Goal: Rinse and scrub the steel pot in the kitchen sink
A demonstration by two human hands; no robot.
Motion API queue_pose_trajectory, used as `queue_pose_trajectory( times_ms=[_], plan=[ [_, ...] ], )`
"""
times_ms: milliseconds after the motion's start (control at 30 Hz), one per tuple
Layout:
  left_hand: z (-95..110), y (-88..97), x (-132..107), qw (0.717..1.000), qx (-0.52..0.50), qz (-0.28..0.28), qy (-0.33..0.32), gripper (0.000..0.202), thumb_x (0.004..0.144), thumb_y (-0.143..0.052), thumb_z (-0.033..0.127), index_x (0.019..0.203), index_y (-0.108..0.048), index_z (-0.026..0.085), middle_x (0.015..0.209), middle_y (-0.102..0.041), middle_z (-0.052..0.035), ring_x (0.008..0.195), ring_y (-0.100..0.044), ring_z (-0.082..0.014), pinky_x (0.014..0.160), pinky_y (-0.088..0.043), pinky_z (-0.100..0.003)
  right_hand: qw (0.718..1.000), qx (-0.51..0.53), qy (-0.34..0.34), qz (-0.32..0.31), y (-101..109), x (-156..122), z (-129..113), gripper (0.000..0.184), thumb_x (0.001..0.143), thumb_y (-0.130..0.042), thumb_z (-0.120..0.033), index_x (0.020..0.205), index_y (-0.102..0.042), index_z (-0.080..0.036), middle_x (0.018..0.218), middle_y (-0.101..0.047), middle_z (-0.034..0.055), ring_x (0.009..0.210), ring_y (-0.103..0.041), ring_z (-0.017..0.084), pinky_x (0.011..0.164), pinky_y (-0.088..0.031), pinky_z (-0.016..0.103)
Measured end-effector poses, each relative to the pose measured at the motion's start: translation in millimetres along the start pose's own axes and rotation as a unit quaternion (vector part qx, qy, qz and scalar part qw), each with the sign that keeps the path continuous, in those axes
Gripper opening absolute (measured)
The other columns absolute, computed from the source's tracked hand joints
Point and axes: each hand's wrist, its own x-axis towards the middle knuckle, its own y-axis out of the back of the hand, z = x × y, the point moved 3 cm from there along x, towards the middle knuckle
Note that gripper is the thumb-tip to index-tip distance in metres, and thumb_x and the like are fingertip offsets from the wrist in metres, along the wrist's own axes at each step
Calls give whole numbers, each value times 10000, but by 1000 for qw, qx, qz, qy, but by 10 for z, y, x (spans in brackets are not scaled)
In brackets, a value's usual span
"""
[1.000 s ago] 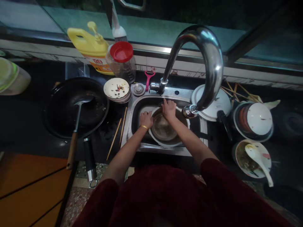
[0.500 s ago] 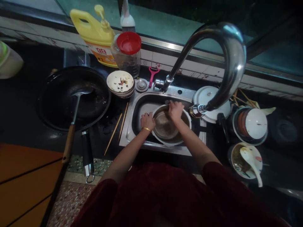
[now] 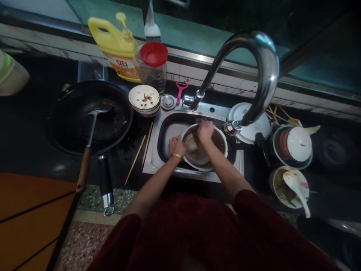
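A round metal pot (image 3: 197, 162) with a white outside sits in the steel sink (image 3: 166, 131). My left hand (image 3: 177, 145), a gold bangle on its wrist, grips the pot's left rim. My right hand (image 3: 205, 130) is closed inside the pot near its far rim, pressing on the inner wall; whatever it holds is hidden. The curved chrome tap (image 3: 255, 71) arches over the sink's right side, its spout beside the pot.
Left of the sink stand a black wok (image 3: 87, 116) with a ladle (image 3: 91, 128), stacked dirty bowls (image 3: 144, 99), chopsticks (image 3: 135, 158), a yellow jug (image 3: 118, 47) and a red-lidded jar (image 3: 150, 66). Right: a white lid (image 3: 248, 128), stacked bowls (image 3: 295, 145), a bowl with a spoon (image 3: 290, 182).
My right hand has shifted slightly along the pot's far inner wall. My left hand keeps its grip on the rim. The view has moved a little.
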Motion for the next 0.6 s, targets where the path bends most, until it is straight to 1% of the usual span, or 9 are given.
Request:
queue_pose_trajectory(
  times_ms=[67,100,133,200,267,333,400,500,600],
  plan=[
    [-4,5,-12,1000,2,-1,1,390,865,-461,274,1246,-509,205,1135,-541,-147,1077,-496,-290,833,-440,-370,1000,20,21,-10,-61,50,-352,344,950,-313,-212,1023,-643,-147,936,-591,133,907,-452,243,752,-294,349],
    [-8,10,-21,1000,2,-2,0,392,863,-464,273,1245,-511,202,1135,-541,-148,1074,-498,-290,832,-440,-370,999,27,36,-16,-69,83,-453,345,954,-308,-218,991,-646,-159,942,-591,125,913,-450,238,752,-291,346],
    [-12,14,-30,1000,2,-2,-2,388,863,-465,279,1239,-516,199,1132,-541,-148,1072,-499,-290,832,-440,-369,998,29,48,-25,-64,117,-479,341,954,-311,-218,966,-647,-164,942,-591,120,912,-449,233,751,-288,342],
    [-20,19,-45,1000,0,-2,-10,375,868,-466,299,1224,-525,196,1118,-543,-147,1067,-501,-289,833,-440,-367,998,16,42,-40,-20,173,-297,318,945,-333,-207,937,-645,-150,919,-587,115,892,-445,222,750,-284,338],
    [-28,18,-51,1000,-4,2,-14,354,877,-458,314,1202,-535,198,1102,-545,-143,1066,-499,-287,839,-439,-366,999,-7,5,-41,52,182,74,309,942,-342,-202,940,-642,-126,912,-582,120,883,-440,213,769,-285,340],
    [-36,8,-45,1000,-7,5,-10,334,881,-452,313,1183,-540,201,1096,-544,-140,1070,-494,-287,843,-438,-369,999,-20,-19,-25,122,107,418,335,955,-314,-210,1001,-631,-111,952,-579,131,904,-436,212,809,-297,347],
    [-40,-7,-35,1000,-10,7,-9,320,885,-443,309,1169,-542,201,1098,-541,-141,1073,-489,-290,842,-438,-374,999,-23,-15,-21,141,-60,595,356,962,-296,-220,1101,-602,-103,994,-574,141,920,-447,214,831,-321,341],
    [-40,-30,-23,1000,-13,6,-13,314,888,-434,310,1158,-544,196,1100,-536,-147,1074,-483,-297,838,-436,-382,995,-17,35,-88,21,-372,537,392,967,-268,-237,1213,-548,-117,1051,-570,147,923,-503,214,809,-371,311],
    [-41,-34,-23,1000,-7,7,-13,306,888,-436,318,1140,-553,189,1096,-539,-149,1074,-481,-299,845,-433,-386,973,-29,69,-219,-216,-515,342,405,964,-245,-208,1247,-517,-108,1158,-552,183,977,-553,220,798,-410,301]
  ],
)
